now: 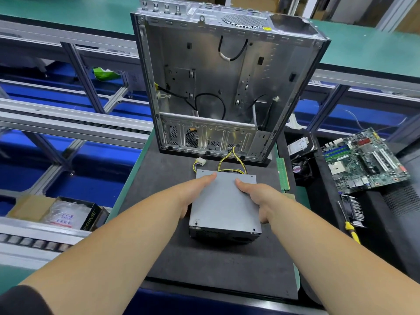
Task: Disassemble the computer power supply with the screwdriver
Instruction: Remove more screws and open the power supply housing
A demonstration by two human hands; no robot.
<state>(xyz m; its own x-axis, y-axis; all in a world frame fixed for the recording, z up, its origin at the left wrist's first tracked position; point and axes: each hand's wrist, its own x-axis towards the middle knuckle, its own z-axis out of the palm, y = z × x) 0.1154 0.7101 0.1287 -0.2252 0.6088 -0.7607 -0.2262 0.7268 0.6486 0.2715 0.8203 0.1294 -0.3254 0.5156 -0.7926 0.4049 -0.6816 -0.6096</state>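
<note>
The power supply (223,205) lay flat on the dark mat (204,264) of the counter, just in front of the opened computer case (218,87), which looked stripped of its boards. So the unit was already out of the case, though its yellow and black cables (231,163) ran back toward the case's lower edge; whether they were unplugged could not be told.

The left hand (193,196) gripped the power supply's left side, and the right hand (256,196) gripped its right side, thumbs resting on the grey top cover. That cover was in place, with screws showing at its corners. The yellow-handled screwdriver (352,233) lay well to the right of the power supply, untouched. By my reading, opening the housing itself had not begun; all cover screws remained.
</note>
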